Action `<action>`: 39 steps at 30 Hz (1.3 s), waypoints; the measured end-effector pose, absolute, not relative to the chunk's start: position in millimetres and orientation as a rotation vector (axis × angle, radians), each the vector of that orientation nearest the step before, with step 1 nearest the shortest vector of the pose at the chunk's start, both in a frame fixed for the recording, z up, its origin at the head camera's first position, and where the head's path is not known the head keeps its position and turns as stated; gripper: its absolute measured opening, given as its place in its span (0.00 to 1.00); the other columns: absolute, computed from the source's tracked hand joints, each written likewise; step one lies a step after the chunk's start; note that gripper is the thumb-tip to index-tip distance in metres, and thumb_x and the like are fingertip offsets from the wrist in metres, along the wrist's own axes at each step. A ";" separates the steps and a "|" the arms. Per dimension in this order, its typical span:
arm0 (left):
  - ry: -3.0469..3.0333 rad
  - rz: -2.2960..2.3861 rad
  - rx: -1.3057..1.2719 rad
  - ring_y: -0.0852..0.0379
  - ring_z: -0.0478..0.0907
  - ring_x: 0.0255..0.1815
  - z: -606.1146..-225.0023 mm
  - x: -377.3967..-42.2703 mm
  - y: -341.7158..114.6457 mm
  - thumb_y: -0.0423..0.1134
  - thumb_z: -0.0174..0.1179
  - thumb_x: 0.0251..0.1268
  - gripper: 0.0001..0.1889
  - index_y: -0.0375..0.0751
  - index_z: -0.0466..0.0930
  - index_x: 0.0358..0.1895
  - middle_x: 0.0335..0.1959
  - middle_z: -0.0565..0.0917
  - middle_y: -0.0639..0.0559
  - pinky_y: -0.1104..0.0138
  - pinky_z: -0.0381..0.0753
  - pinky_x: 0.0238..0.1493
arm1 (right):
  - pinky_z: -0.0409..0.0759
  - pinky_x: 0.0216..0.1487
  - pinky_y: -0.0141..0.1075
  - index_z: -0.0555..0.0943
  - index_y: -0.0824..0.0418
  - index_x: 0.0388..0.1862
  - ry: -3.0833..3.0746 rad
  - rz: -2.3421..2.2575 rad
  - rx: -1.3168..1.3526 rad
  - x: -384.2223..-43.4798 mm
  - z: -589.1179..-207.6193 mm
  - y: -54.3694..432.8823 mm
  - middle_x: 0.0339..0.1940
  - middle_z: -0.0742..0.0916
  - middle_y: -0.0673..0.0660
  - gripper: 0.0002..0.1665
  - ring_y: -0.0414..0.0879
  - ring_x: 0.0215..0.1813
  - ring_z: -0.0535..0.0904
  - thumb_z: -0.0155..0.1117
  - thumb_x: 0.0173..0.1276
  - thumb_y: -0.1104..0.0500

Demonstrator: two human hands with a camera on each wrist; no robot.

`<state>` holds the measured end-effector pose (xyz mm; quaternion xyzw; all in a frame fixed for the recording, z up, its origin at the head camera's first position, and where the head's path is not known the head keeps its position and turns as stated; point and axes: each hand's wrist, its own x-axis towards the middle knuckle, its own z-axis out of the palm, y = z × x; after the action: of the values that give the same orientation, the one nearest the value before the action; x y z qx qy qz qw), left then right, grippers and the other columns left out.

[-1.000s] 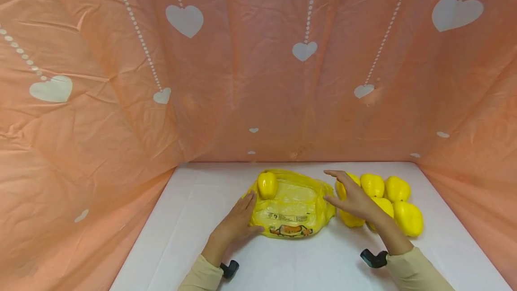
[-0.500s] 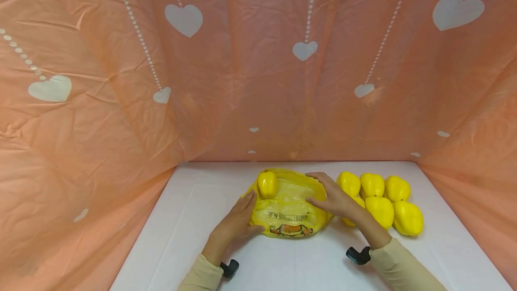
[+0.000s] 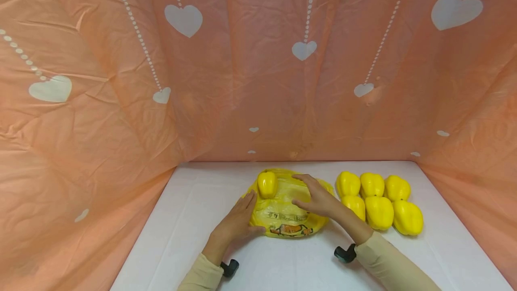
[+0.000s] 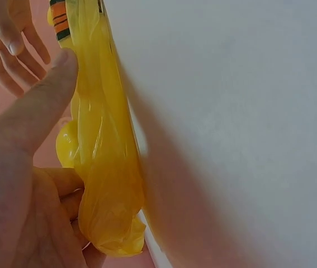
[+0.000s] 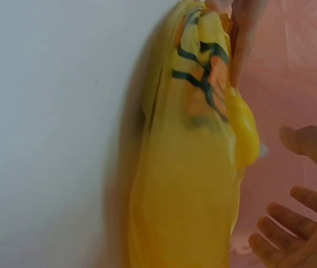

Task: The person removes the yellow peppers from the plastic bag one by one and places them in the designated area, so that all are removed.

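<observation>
A yellow plastic bag point(image 3: 282, 205) with dark print and an orange picture lies flat on the white table. One glossy yellow bell pepper point(image 3: 267, 185) sits at the bag's far left corner. My left hand point(image 3: 236, 221) rests against the bag's left edge, its fingers extended; in the left wrist view the thumb point(image 4: 55, 89) touches the side of the bag point(image 4: 105, 139). Over the right part of the bag hovers my right hand point(image 3: 319, 196), thumb and fingers spread. Nothing is between them, and the right wrist view shows that hand point(image 5: 303, 218) apart from the bag.
Several more yellow bell peppers point(image 3: 378, 213) stand in two rows on the table's right side. The white table point(image 3: 169, 237) ends at a peach curtain point(image 3: 274, 102) with white hearts, which closes off the back and sides. Black wrist mounts point(image 3: 345, 253) hang below both wrists.
My right hand has moved left, from beside the rows of bell peppers to over the bag. The left hand, the bag and the bell pepper on it have stayed in place.
</observation>
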<state>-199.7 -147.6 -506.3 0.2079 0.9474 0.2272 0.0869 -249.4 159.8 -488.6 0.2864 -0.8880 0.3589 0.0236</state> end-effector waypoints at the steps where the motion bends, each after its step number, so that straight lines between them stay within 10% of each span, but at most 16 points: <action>1: 2.818 0.676 0.611 0.38 0.47 0.89 -506.6 -199.6 -147.6 0.56 0.75 0.66 0.59 0.29 0.48 0.86 0.89 0.49 0.36 0.46 0.50 0.89 | 0.73 0.76 0.66 0.68 0.65 0.81 -2.753 1.113 0.888 -250.0 -489.0 157.4 0.77 0.76 0.67 0.45 0.67 0.78 0.71 0.77 0.73 0.54; 39: 2.817 0.641 0.585 0.39 0.47 0.89 -509.4 -202.2 -146.1 0.61 0.76 0.63 0.62 0.32 0.47 0.87 0.89 0.49 0.37 0.45 0.52 0.88 | 0.71 0.80 0.60 0.64 0.66 0.83 -2.845 1.069 0.838 -280.5 -497.8 94.8 0.80 0.72 0.69 0.53 0.65 0.80 0.68 0.81 0.68 0.54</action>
<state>-202.2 -146.1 -509.4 0.1976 0.9512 0.2164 0.0968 -280.5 94.8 -497.8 0.2657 -0.9025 0.3390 -0.0053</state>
